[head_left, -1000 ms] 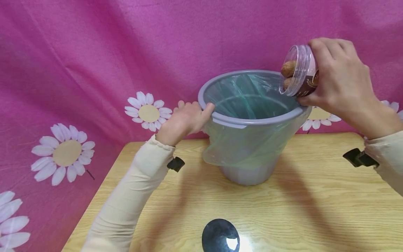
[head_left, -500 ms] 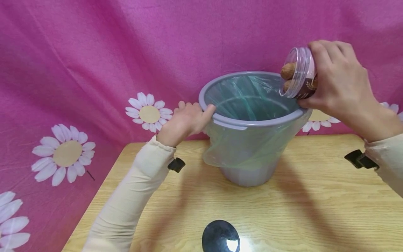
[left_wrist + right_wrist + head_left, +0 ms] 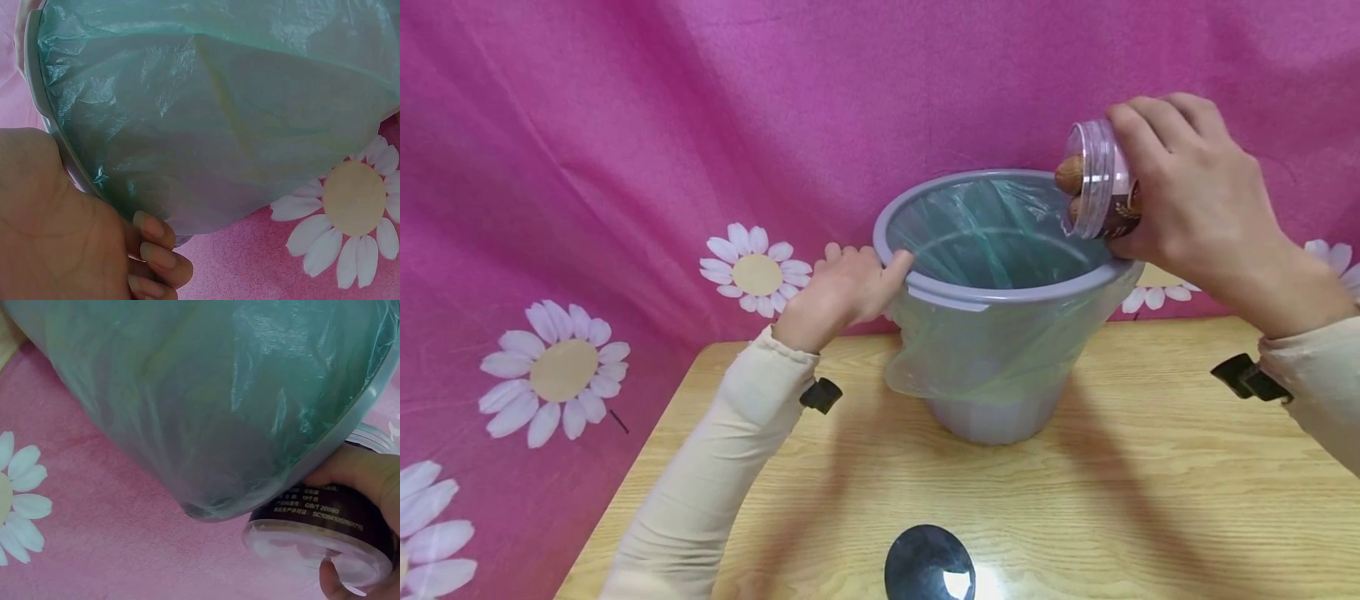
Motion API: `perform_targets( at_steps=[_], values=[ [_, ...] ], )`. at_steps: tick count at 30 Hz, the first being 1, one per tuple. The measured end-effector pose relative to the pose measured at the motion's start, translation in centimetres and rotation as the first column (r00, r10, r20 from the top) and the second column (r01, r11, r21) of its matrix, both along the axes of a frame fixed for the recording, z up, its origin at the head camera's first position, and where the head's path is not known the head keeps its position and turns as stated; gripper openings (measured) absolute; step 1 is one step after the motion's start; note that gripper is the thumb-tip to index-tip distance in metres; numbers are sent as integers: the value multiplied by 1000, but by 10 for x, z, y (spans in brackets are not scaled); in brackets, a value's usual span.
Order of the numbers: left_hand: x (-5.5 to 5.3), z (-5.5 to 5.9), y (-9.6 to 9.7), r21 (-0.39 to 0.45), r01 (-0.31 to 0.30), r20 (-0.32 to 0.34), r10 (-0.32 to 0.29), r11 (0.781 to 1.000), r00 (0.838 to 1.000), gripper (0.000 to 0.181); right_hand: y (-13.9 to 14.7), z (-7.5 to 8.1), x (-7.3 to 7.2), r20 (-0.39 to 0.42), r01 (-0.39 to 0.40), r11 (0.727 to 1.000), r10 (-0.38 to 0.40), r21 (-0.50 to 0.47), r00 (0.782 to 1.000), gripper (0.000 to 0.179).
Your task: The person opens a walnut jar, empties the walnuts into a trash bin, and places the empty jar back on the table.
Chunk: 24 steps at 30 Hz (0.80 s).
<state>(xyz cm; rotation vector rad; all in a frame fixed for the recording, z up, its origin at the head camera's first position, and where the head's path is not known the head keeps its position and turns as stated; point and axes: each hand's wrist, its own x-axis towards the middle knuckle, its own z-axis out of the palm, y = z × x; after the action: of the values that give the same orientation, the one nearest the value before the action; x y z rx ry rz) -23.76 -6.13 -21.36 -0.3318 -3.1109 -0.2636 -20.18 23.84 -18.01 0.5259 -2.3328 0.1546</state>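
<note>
A grey bin stands on the table in the head view, lined with a thin green plastic bag folded over its rim. My left hand grips the rim on the left, thumb on top and fingers outside. My right hand holds a clear plastic jar with a dark brown label, tilted on its side, its open mouth over the bin's right rim. Brown nuts sit at the mouth, still inside the jar. In the right wrist view the jar's base and printed label show outside the bin.
A round, shiny black lid-like disc lies near the front of the wooden table. Pink cloth with white daisies hangs behind and to the left. A black clip is at the right sleeve.
My right hand has shifted slightly left with the jar, whose mouth now reaches a little farther over the bin. The left hand keeps its place on the rim.
</note>
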Motion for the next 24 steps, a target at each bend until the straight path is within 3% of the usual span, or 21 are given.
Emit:
perform_targets(
  at_steps=[24],
  values=[
    [0,0,-4,8,7,5,-7,1000,1000,59,0,-3,1,-30,5,1000,-6,-28,1000,108]
  ],
)
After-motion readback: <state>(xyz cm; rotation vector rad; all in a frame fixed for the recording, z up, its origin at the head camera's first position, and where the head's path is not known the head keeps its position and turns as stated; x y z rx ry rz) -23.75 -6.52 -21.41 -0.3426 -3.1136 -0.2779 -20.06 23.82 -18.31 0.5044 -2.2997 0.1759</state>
